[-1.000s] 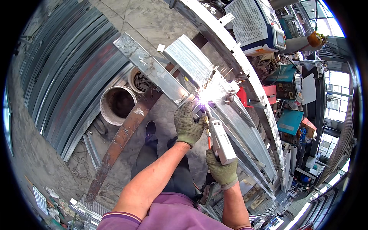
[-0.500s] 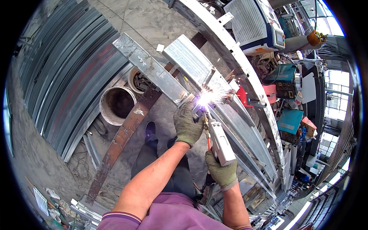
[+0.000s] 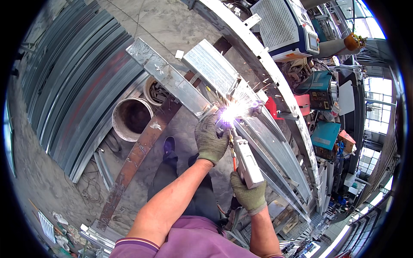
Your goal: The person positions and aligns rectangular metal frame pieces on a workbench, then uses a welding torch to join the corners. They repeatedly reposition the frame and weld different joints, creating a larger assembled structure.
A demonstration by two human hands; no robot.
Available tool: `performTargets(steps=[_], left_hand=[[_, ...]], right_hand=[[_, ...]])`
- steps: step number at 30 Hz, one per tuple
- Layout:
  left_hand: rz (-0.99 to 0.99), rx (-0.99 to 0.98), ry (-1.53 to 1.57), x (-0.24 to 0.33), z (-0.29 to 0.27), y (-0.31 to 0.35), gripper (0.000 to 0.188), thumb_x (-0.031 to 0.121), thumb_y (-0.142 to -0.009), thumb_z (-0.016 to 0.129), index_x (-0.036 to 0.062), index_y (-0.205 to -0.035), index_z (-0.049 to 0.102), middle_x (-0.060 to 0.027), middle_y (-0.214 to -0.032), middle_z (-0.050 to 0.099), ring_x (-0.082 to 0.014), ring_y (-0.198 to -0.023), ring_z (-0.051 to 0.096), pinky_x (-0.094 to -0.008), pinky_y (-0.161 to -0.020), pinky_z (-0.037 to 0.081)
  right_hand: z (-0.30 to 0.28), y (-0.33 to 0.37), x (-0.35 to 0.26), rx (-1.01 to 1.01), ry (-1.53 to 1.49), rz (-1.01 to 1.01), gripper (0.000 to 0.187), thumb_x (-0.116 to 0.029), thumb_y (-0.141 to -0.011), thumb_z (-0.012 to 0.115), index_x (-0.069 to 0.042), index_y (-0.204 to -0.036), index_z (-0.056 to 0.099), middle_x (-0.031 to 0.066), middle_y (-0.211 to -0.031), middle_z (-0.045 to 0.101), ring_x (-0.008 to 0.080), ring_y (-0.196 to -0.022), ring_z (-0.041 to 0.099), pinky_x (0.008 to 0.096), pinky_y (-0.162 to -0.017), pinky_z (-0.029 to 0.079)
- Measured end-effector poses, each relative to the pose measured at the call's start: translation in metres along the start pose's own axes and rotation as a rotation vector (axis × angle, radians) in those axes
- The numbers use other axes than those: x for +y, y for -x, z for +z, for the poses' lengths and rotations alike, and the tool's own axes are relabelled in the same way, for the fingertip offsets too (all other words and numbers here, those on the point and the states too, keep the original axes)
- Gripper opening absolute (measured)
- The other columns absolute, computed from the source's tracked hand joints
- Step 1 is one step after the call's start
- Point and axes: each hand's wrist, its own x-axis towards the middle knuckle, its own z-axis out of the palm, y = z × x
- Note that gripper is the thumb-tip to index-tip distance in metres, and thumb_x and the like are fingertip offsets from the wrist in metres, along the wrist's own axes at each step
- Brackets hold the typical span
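A white and grey welding gun (image 3: 249,165) is gripped in my gloved right hand (image 3: 249,193), fingers wrapped round its lower end. Its nozzle points away from me into a bright violet-white glare with sparks (image 3: 228,114). My gloved left hand (image 3: 211,139) is closed beside the glare, at the near end of a galvanised steel tube (image 3: 172,84). Its fingertips press on something there that the glare and glove hide. Right of the tube lies a wider galvanised steel section (image 3: 213,64). An orange-red hose (image 3: 234,162) runs along the gun.
A rusty steel beam (image 3: 140,150) crosses underneath, near a white bucket (image 3: 150,116) and a smaller bucket of scraps (image 3: 150,92). Long steel profiles (image 3: 77,81) are stacked at left. A long steel beam (image 3: 275,77), a white machine (image 3: 312,43) and teal machines (image 3: 325,135) stand at right.
The glare is somewhat larger and the spark spray has changed shape. Both hands and the welding gun stay almost in place.
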Motion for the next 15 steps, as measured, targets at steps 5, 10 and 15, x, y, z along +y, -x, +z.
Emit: performTargets(steps=[5, 10, 15], left_hand=[[-0.007, -0.018, -0.032, 0.002, -0.002, 0.001, 0.060, 0.025, -0.088, 0.081, 0.0027, -0.140, 0.062, -0.0219, -0.139, 0.066, -0.0407, -0.133, 0.060, -0.0514, -0.116, 0.041], [-0.028, -0.029, -0.019, -0.009, 0.007, 0.008, 0.069, 0.028, -0.083, 0.083, 0.0020, -0.142, 0.059, -0.0231, -0.139, 0.064, -0.0429, -0.133, 0.058, -0.0541, -0.118, 0.038], [-0.019, -0.041, 0.017, -0.012, 0.006, 0.008, 0.072, 0.036, -0.084, 0.088, 0.0003, -0.140, 0.061, -0.0238, -0.138, 0.065, -0.0421, -0.130, 0.060, -0.0518, -0.115, 0.042]], right_hand=[[0.002, 0.001, -0.006, 0.096, 0.018, -0.056, 0.021, -0.018, -0.089, 0.083, -0.006, -0.104, 0.076, 0.0123, -0.083, 0.075, 0.0290, -0.073, 0.077, 0.0387, -0.065, 0.060], [0.001, 0.005, -0.010, 0.128, 0.008, -0.074, 0.020, -0.016, -0.088, 0.083, -0.005, -0.104, 0.076, 0.0128, -0.082, 0.075, 0.0310, -0.072, 0.076, 0.0393, -0.065, 0.060], [-0.016, 0.023, -0.003, 0.162, -0.075, -0.039, 0.022, -0.015, -0.086, 0.083, -0.006, -0.105, 0.076, 0.0134, -0.082, 0.075, 0.0328, -0.071, 0.075, 0.0409, -0.065, 0.060]])
